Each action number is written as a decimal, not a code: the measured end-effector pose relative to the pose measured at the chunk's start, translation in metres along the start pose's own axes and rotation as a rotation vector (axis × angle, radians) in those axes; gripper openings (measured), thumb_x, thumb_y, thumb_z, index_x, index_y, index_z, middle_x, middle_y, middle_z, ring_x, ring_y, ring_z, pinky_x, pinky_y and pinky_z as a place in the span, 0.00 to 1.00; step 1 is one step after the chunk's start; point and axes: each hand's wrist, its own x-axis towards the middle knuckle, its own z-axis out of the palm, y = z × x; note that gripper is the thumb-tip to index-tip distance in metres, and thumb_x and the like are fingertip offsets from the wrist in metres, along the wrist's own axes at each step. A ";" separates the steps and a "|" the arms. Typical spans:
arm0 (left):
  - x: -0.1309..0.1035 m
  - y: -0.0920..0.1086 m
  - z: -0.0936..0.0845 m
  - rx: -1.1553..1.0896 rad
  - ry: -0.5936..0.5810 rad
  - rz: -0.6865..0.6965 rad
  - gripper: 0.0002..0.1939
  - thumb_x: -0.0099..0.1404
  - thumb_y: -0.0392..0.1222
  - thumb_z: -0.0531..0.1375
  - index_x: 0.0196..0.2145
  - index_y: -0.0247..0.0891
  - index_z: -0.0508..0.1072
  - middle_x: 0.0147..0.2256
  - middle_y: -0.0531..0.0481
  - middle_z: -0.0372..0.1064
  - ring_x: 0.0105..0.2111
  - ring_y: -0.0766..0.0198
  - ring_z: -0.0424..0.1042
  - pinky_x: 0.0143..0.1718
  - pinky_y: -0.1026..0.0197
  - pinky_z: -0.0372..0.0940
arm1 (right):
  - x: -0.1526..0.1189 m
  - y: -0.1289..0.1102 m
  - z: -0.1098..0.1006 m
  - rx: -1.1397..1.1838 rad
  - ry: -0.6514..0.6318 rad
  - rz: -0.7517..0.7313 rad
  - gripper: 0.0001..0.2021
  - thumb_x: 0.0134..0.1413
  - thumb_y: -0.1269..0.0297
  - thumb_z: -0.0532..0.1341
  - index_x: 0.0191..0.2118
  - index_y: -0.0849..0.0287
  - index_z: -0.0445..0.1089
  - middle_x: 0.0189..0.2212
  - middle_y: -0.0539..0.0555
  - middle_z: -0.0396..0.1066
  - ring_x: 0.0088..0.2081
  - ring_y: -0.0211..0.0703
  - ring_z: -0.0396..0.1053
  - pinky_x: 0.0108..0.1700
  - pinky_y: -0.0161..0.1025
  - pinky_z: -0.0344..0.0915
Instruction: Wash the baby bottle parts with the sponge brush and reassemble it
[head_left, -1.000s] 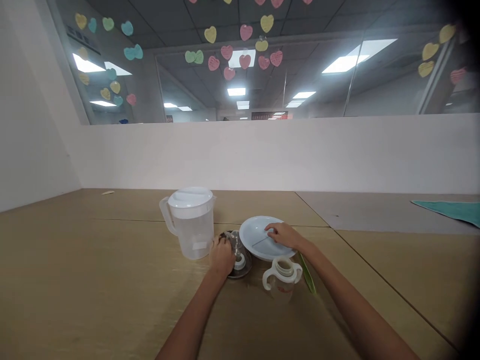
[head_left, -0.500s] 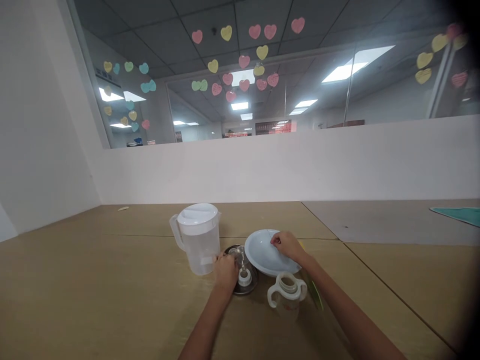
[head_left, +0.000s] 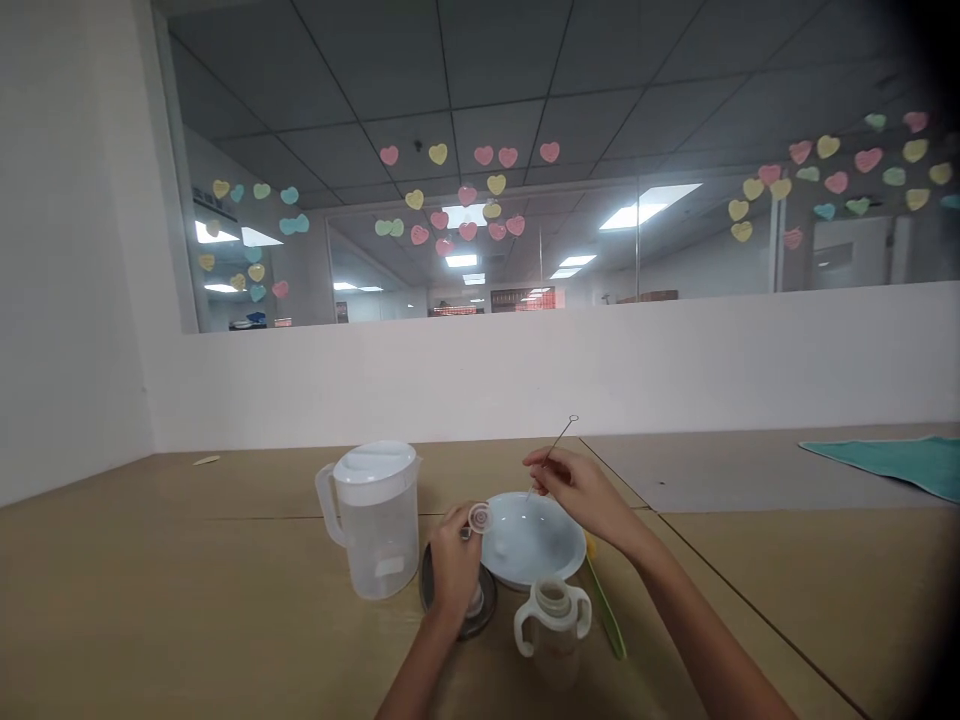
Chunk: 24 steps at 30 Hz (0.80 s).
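My left hand (head_left: 453,562) is raised over the round metal tray (head_left: 428,582), its fingers closed on a small translucent bottle nipple (head_left: 481,517) whose round face is turned towards me. In my right hand (head_left: 576,487) is a thin wire straw brush (head_left: 561,434), pinched between the fingertips. The brush's looped end points up and away, and its lower end hangs above the white bowl (head_left: 536,545). In front of the bowl stands a clear baby bottle (head_left: 555,630), uncapped, with two white handles. Part of the tray and a white piece on it are hidden behind my left hand.
A lidded clear plastic pitcher (head_left: 379,535) stands left of the tray. Right of the bowl lies a green-handled brush (head_left: 609,615) with a yellow end. A teal cloth (head_left: 892,465) is at the far right, and a low wall with a window rises behind the table.
My left hand has lifted the bottle nipple off the tray. My right hand has come up out of the bowl with the wire straw brush. The view has tilted up and turned right.
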 end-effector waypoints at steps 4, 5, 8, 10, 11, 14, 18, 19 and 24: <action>-0.009 0.010 0.019 -0.068 -0.071 -0.069 0.12 0.60 0.41 0.53 0.32 0.36 0.76 0.30 0.48 0.74 0.31 0.62 0.70 0.32 0.64 0.63 | -0.012 -0.023 -0.002 0.105 -0.096 0.037 0.11 0.52 0.62 0.54 0.38 0.62 0.69 0.25 0.52 0.71 0.30 0.39 0.70 0.35 0.36 0.66; -0.011 0.011 0.021 -0.072 -0.084 -0.073 0.12 0.60 0.41 0.53 0.32 0.36 0.76 0.30 0.49 0.73 0.31 0.62 0.70 0.32 0.64 0.63 | -0.013 -0.023 0.000 0.108 -0.114 0.036 0.11 0.52 0.63 0.54 0.37 0.62 0.69 0.26 0.52 0.71 0.31 0.39 0.70 0.35 0.36 0.66; -0.015 0.011 0.021 -0.079 -0.082 -0.073 0.12 0.59 0.40 0.54 0.33 0.38 0.77 0.31 0.49 0.74 0.31 0.62 0.70 0.34 0.63 0.63 | -0.013 -0.015 0.013 0.034 -0.148 -0.006 0.09 0.51 0.66 0.54 0.34 0.61 0.71 0.28 0.53 0.73 0.31 0.38 0.70 0.35 0.35 0.65; -0.015 0.010 0.017 -0.098 -0.073 -0.067 0.12 0.59 0.41 0.54 0.34 0.38 0.77 0.33 0.48 0.75 0.33 0.61 0.71 0.36 0.63 0.63 | -0.012 -0.009 0.023 -0.052 -0.157 -0.030 0.09 0.51 0.68 0.53 0.33 0.60 0.71 0.27 0.52 0.73 0.29 0.38 0.69 0.33 0.34 0.64; -0.015 0.009 0.015 -0.107 -0.069 -0.062 0.12 0.59 0.41 0.54 0.34 0.39 0.77 0.34 0.48 0.75 0.34 0.61 0.71 0.37 0.63 0.64 | -0.012 -0.007 0.027 -0.080 -0.165 -0.037 0.10 0.51 0.68 0.53 0.32 0.60 0.71 0.26 0.52 0.73 0.29 0.38 0.69 0.32 0.34 0.63; -0.015 0.006 0.011 -0.103 -0.058 -0.061 0.12 0.60 0.42 0.55 0.35 0.39 0.77 0.36 0.47 0.75 0.35 0.61 0.71 0.38 0.62 0.64 | -0.013 -0.008 0.035 -0.076 -0.180 -0.056 0.10 0.51 0.69 0.53 0.32 0.60 0.72 0.26 0.51 0.73 0.29 0.38 0.69 0.32 0.33 0.63; -0.016 0.005 0.009 -0.076 -0.065 -0.067 0.13 0.60 0.43 0.54 0.36 0.39 0.77 0.36 0.46 0.75 0.34 0.60 0.71 0.37 0.62 0.64 | -0.014 -0.014 0.035 0.036 -0.159 -0.057 0.10 0.50 0.69 0.53 0.33 0.60 0.71 0.29 0.52 0.73 0.31 0.39 0.70 0.34 0.34 0.64; -0.016 0.005 0.010 -0.067 -0.069 -0.064 0.13 0.60 0.43 0.54 0.35 0.38 0.77 0.35 0.46 0.75 0.34 0.61 0.71 0.37 0.62 0.63 | -0.014 -0.014 0.035 0.062 -0.152 -0.048 0.09 0.50 0.69 0.53 0.33 0.60 0.71 0.29 0.52 0.73 0.31 0.39 0.71 0.34 0.34 0.65; -0.019 0.007 0.012 -0.043 -0.072 -0.066 0.12 0.60 0.41 0.54 0.34 0.38 0.77 0.33 0.47 0.74 0.31 0.62 0.70 0.32 0.64 0.62 | -0.010 -0.004 0.040 -0.023 -0.110 -0.050 0.10 0.50 0.70 0.52 0.32 0.61 0.71 0.27 0.53 0.73 0.29 0.39 0.70 0.32 0.34 0.64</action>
